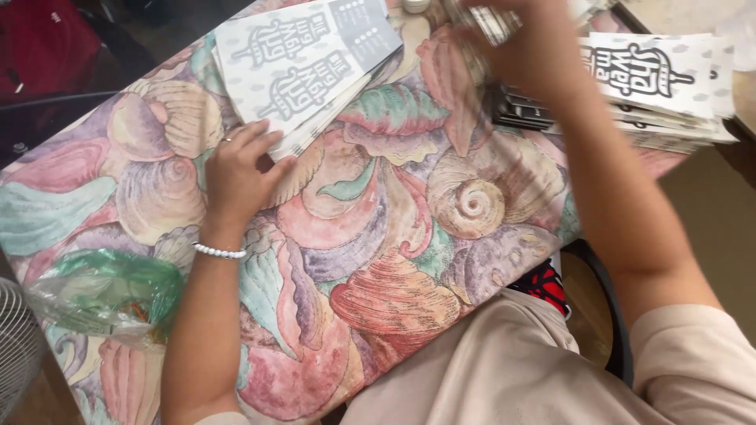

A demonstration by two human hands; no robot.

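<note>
Seashell-print cloth (409,236) covers the worktop, pastel pinks and greens. Left hand (236,169) lies flat, fingers spread, pressing the near edge of a stack of white printed cards (303,67) at top centre; grip is open, nothing grasped, just pinning the pile. Ring on one finger, white bead bracelet (219,252) at the wrist. Right hand (520,39) is up at the top edge, blurred, fingers closed round what looks like a few cards (492,20); hold looks pinched but blur makes it hard to confirm. Second card stack (669,86) sits far right, partly over a dark keypad-like thing (520,110). Clear plastic bag (106,291) with green contents lies lower left. Step looks like sorting cards between stacks; next move likely needs the right hand to lower cards squarely onto a pile.
</note>
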